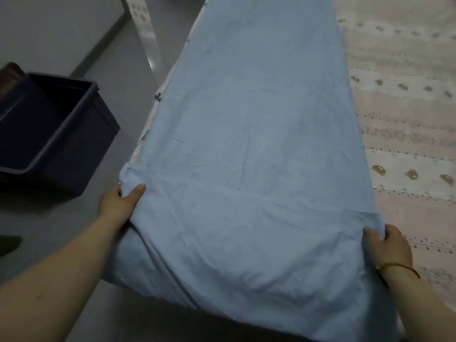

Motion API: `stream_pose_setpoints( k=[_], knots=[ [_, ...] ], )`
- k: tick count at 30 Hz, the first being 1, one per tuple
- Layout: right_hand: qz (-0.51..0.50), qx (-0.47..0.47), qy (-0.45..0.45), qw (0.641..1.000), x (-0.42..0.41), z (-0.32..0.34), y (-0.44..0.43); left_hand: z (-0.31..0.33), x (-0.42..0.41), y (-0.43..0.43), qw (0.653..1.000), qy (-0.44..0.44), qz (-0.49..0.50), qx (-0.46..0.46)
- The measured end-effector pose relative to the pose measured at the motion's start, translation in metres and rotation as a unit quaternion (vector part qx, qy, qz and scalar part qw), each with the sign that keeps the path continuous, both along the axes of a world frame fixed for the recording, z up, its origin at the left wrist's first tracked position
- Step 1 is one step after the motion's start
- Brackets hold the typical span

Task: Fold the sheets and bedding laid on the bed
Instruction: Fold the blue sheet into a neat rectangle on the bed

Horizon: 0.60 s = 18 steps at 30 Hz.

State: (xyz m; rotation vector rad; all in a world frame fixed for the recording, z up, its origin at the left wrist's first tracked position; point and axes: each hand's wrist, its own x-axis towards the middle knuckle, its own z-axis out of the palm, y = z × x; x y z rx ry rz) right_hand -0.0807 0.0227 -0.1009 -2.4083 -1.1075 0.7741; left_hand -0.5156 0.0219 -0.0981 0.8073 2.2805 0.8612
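Head view: left hand [118,203] and right hand [387,245] fingers pinch the long, creased pale-blue sheet's [246,144] near corners.

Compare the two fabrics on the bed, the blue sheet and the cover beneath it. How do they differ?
The blue sheet is plain; the pink bed cover carries rows of small motifs. The sheet lies as a long strip and is gripped by the left hand and right hand; the cover lies spread flat, untouched. Both rest on the bed.

Bedroom: bed [407,119], blue sheet [259,144].
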Motion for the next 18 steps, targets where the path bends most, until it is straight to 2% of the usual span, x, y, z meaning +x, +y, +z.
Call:
stream_pose_setpoints(
  k=[6,13,18],
  knots=[
    [0.0,0.088,-0.056,0.995,-0.003,0.014,0.018,0.001,-0.018,0.006,0.999,0.01,0.047,0.026],
    [-0.033,-0.001,-0.01,0.999,-0.013,0.006,0.005,-0.007,-0.027,-0.024,0.989,-0.127,0.013,-0.08],
    [-0.045,-0.032,0.023,0.998,-0.006,0.009,-0.045,-0.002,-0.032,-0.088,0.974,-0.164,0.005,-0.155]
  ],
)
